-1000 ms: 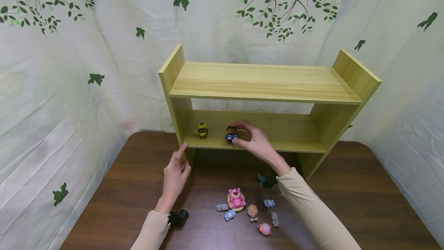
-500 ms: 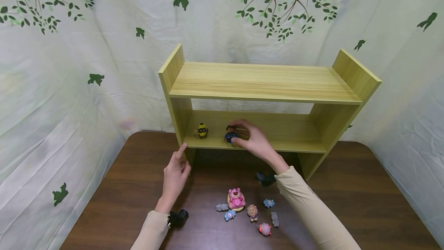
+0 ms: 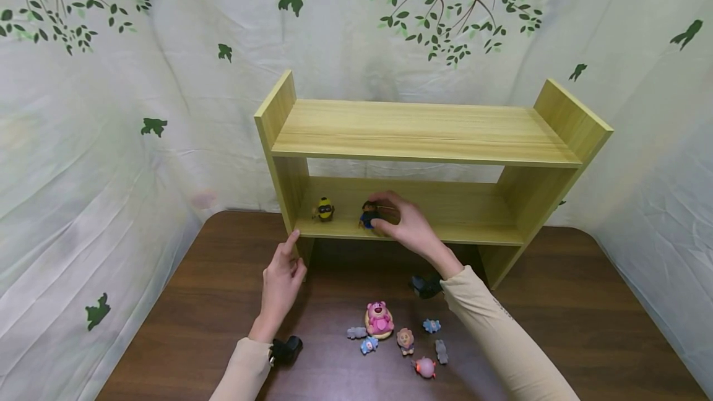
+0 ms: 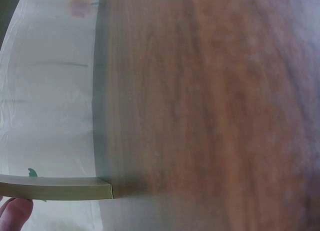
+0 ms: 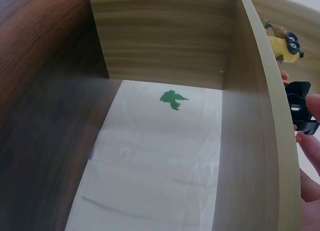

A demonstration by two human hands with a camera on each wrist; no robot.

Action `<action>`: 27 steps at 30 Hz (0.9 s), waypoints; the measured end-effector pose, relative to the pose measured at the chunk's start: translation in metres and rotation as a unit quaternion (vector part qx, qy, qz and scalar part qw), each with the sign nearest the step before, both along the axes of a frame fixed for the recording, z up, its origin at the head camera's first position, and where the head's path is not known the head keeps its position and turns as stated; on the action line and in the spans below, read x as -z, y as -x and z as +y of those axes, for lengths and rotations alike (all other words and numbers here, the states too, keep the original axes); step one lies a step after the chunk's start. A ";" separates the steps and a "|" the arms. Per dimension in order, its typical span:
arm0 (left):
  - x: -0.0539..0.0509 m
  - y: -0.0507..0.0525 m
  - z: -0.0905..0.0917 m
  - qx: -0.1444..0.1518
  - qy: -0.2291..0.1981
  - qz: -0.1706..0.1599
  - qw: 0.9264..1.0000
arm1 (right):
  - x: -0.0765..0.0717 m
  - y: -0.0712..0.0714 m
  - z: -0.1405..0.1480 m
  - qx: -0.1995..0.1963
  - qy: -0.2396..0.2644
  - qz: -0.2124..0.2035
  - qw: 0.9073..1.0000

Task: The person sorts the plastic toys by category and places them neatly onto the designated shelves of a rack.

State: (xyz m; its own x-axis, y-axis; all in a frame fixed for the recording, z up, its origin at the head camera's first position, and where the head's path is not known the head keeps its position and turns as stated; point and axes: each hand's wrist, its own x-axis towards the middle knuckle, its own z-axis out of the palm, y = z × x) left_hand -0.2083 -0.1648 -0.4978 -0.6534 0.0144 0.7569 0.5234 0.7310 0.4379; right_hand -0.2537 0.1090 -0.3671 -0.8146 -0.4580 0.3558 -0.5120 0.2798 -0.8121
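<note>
My right hand [image 3: 409,224] pinches a small toy figure [image 3: 368,215] with dark hair and a blue body at the front of the middle shelf board. In the right wrist view, a black part [image 5: 298,103] of the figure shows beside my thumb, with orange bits at its edges. To its left on the same board stands a yellow toy figure [image 3: 325,210] with dark goggles. My left hand [image 3: 282,280] touches the front edge of the left side panel [image 3: 282,194] with an extended index finger. In the left wrist view, a fingertip [image 4: 18,211] lies against that panel [image 4: 60,188].
On the brown table [image 3: 184,302] before the shelf unit [image 3: 423,132] lie a pink bear figure [image 3: 379,319], a lion-like figure [image 3: 405,340], a round pink toy [image 3: 426,367] and several small blue and grey toys. A patterned cloth [image 3: 189,110] hangs behind.
The toy figure in my right hand has turned, so its blue-and-white front no longer shows and a dark side does. My right hand has shifted very slightly; the left stays put.
</note>
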 end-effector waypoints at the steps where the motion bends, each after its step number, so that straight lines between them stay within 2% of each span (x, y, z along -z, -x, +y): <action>1: 0.000 0.000 0.000 0.000 0.000 0.000 1.000 | 0.000 0.000 0.000 0.001 0.000 -0.001 1.000; 10: 0.001 0.000 0.000 0.002 -0.001 -0.001 1.000 | -0.001 -0.001 0.001 -0.002 0.001 0.011 1.000; 18: 0.000 -0.001 -0.001 0.002 -0.002 -0.005 1.000 | -0.002 -0.005 0.006 -0.004 0.010 0.005 1.000; 27: -0.001 -0.002 0.000 0.002 -0.003 -0.005 1.000 | -0.029 -0.032 0.007 -0.012 0.025 0.012 1.000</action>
State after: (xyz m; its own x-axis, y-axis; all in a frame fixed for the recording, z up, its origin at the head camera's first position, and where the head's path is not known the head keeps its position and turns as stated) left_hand -0.2066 -0.1648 -0.4966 -0.6602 0.0123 0.7510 0.5223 0.7261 0.4473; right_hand -0.2219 0.1165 -0.3384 -0.7947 -0.4588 0.3975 -0.5374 0.2272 -0.8121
